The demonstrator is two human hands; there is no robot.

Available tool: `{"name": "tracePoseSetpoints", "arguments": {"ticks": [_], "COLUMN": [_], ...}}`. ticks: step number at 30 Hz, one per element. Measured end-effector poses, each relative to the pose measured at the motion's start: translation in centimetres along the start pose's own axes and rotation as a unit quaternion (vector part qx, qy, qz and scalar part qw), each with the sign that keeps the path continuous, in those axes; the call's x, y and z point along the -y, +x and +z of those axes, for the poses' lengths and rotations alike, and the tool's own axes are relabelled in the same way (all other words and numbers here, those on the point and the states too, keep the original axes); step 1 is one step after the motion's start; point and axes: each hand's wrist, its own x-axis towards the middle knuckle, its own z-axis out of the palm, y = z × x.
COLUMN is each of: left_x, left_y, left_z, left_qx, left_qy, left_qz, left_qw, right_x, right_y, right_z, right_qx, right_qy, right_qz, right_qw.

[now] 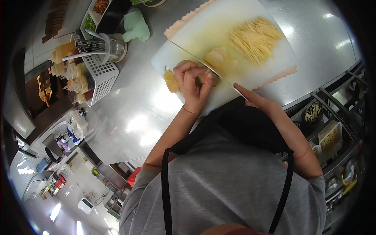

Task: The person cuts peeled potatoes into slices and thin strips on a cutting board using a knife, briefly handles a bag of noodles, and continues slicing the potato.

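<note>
My right hand grips a knife, its index finger stretched along the spine. The long blade runs diagonally over a white cutting board. My left hand has curled fingers pressing a peeled potato piece against the board, right beside the blade; the fingers partly hide it. Thin potato slices lie overlapped on the blade's far side. A heap of potato shreds rests at the board's upper right. Left of my left hand sits another yellow potato chunk.
The board lies on a steel counter, with a peach scalloped edge showing beneath it. At left stand a white basket with squeeze bottles, a utensil container and a green cloth. Food containers sit at right.
</note>
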Motion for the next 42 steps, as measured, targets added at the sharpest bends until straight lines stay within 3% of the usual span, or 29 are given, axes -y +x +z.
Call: {"name": "tracePoseSetpoints", "arguments": {"ticks": [1,3,4,18,25,34,42], "left_x": [-0.1,-0.2,-0.2,-0.1,0.1,0.2,-0.1], "left_y": [0.0,0.1,0.1,-0.1,-0.1,-0.2,0.0], "left_z": [0.0,-0.1,-0.1,-0.1,-0.1,-0.1,-0.2], "left_qx": [0.001,0.006,0.007,0.001,0.001,0.002,0.011], "left_qy": [-0.001,0.03,0.029,0.0,-0.008,-0.006,0.015], "left_qz": [-0.001,0.005,0.006,-0.005,-0.006,-0.003,-0.001], "left_qw": [1.0,1.0,1.0,1.0,1.0,1.0,1.0], "right_x": [0.4,7.1,7.7,8.3,8.1,8.8,7.8], "right_y": [-0.4,-1.0,-1.2,-2.0,-1.9,-0.7,0.1], "right_z": [0.0,-1.6,-1.6,-1.1,-1.2,-1.5,-1.3], "right_qx": [-0.011,0.04,0.039,0.035,0.047,0.05,0.054], "right_qy": [0.025,-0.058,-0.058,-0.077,-0.118,-0.076,-0.072], "right_qz": [-0.026,0.101,0.1,0.181,0.17,0.19,0.145], "right_qw": [0.999,0.992,0.993,0.98,0.977,0.978,0.985]}}
